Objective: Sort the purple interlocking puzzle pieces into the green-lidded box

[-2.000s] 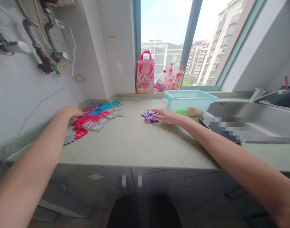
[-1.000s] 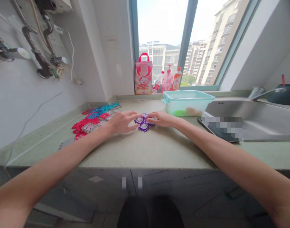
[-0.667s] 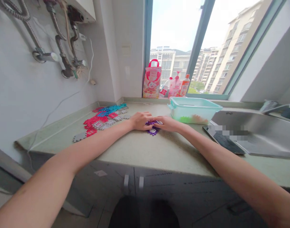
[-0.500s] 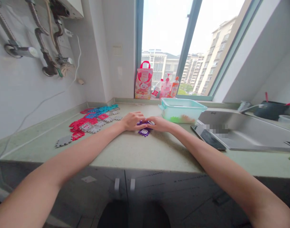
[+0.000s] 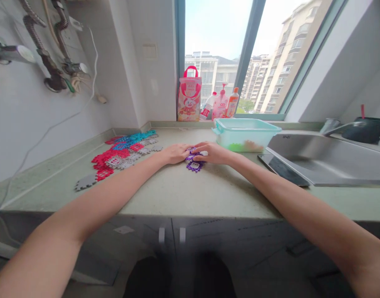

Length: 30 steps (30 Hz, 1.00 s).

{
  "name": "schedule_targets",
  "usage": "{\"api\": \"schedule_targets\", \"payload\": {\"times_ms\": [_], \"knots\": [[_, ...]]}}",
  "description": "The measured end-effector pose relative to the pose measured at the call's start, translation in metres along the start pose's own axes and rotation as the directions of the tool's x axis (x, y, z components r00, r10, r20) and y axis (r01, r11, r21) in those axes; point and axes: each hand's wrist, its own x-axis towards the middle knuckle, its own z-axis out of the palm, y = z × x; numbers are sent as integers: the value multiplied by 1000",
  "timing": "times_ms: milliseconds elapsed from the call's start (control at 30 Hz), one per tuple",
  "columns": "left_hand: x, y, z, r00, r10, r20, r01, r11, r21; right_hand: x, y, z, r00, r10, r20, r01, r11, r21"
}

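Observation:
My left hand (image 5: 175, 153) and my right hand (image 5: 212, 152) meet over a small cluster of purple puzzle tiles (image 5: 195, 164) on the pale green counter (image 5: 190, 190). Both hands press and pinch these tiles, with fingers curled on them. Part of the cluster is hidden under my fingers. To the left lies a spread of red, blue and grey puzzle tiles (image 5: 118, 155), and one grey tile (image 5: 85, 182) sits apart, nearer the counter's front edge.
A teal plastic box (image 5: 246, 133) stands just right of my hands. A dark phone (image 5: 283, 169) lies beside the steel sink (image 5: 326, 159). A pink bag (image 5: 189, 96) and bottles (image 5: 222, 105) stand on the window sill. Pipes and a cable hang on the left wall.
My left hand left the red and grey tiles and came right to join my right hand at the purple tiles. Both hands have since stayed on that cluster.

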Motion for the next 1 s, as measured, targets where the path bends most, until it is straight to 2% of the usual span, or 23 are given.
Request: {"api": "schedule_targets", "payload": {"times_ms": [167, 333, 600, 800, 1000], "knots": [[-7, 3, -1, 997, 15, -79, -14, 1000, 19, 3, -7, -1, 1000, -10, 2, 10, 999, -53], [-10, 2, -4, 990, 75, -121, -70, 997, 38, 5, -21, 0, 999, 38, 31, -36, 997, -69], [-11, -6, -7, 988, 107, -110, -108, 994, -4, 4, -30, -1, 992, 115, 60, -108, 989, -101], [-12, -14, -6, 991, 94, -90, -97, 995, -25, 5, -28, -1, 996, 77, 52, -73, 994, -78], [-15, -23, -5, 985, 100, -140, -104, 994, -21, 3, -37, -2, 996, 63, 57, -63, 998, -9]]}}
